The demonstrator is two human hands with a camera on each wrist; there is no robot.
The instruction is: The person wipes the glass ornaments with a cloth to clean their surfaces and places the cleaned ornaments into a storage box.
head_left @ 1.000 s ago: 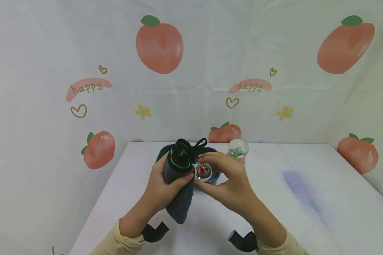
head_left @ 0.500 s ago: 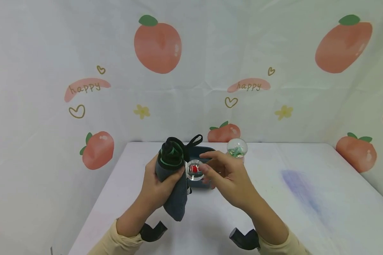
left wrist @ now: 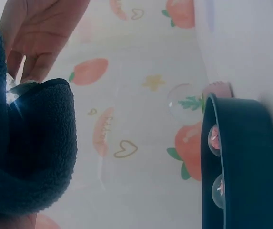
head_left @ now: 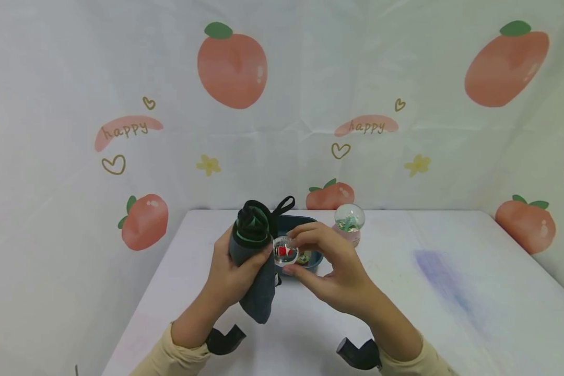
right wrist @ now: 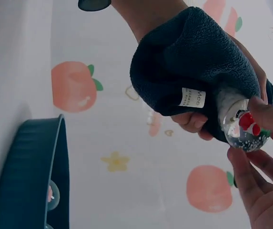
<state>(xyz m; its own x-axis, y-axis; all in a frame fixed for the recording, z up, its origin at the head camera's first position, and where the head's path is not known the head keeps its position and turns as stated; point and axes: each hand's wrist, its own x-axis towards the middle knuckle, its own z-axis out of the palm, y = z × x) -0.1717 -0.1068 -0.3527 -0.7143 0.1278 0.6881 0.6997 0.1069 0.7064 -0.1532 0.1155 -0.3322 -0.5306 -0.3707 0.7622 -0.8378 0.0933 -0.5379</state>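
My left hand [head_left: 227, 274] grips a dark teal towel [head_left: 258, 295], bunched into a roll, with a hanging loop [head_left: 284, 204] sticking up. Against the towel's right side sits a small snow globe [head_left: 284, 252] with a red figure inside. In the right wrist view the snow globe [right wrist: 247, 126] shows loose white flakes, and its white snowy base presses into the towel near a white label [right wrist: 192, 97]. My right hand [head_left: 338, 269] pinches the glass ball between thumb and fingers. Both hands are raised above the table, in front of the bin.
Behind the hands stands a dark teal bin [head_left: 305, 219], partly hidden by them. Small glass globes [left wrist: 216, 139] lie inside it. Right of the bin, a larger snow globe [head_left: 350, 219] on a pink base stands on the white table [head_left: 404, 313].
Both hands and the towel have shifted slightly left over the second. My right fingers loosened around the snow globe half a second ago and now pinch it again; its red figure sits at another angle.
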